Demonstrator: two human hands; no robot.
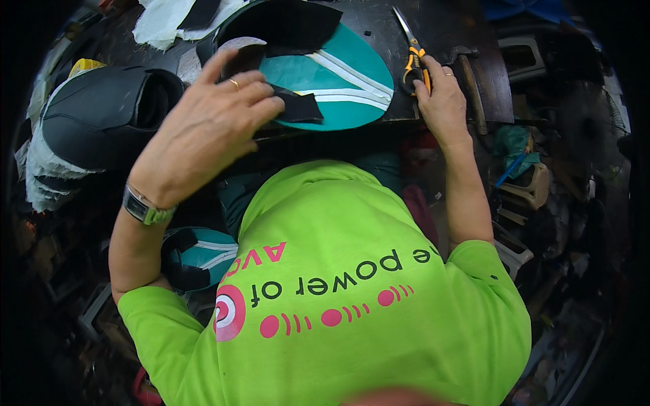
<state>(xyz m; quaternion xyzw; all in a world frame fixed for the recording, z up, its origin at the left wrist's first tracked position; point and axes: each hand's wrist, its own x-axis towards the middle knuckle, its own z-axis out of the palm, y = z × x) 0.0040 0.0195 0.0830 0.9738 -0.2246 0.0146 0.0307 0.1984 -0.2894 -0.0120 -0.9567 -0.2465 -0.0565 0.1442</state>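
Note:
A teal rounded panel (362,57) with white bands in a V shape lies at the table's near edge. Black pieces (301,108) of soft-looking material lie over its left part. My left hand (210,118) is just left of the panel, its index finger raised apart from the other bent fingers; I see nothing held in it. A grey curved edge (242,42) shows beyond that index finger. At the panel's right, my right hand (443,98) has its thumb and fingers around the handles of orange-and-black scissors (414,51), whose blades point away from me.
A bulky black item (91,115) with an opening and white cloth below it is at the left. A similar teal panel (210,254) lies lower, beside my left arm. A wooden-handled hammer-like tool (472,91) rests right of the scissors. Stools (531,186) and clutter stand at right.

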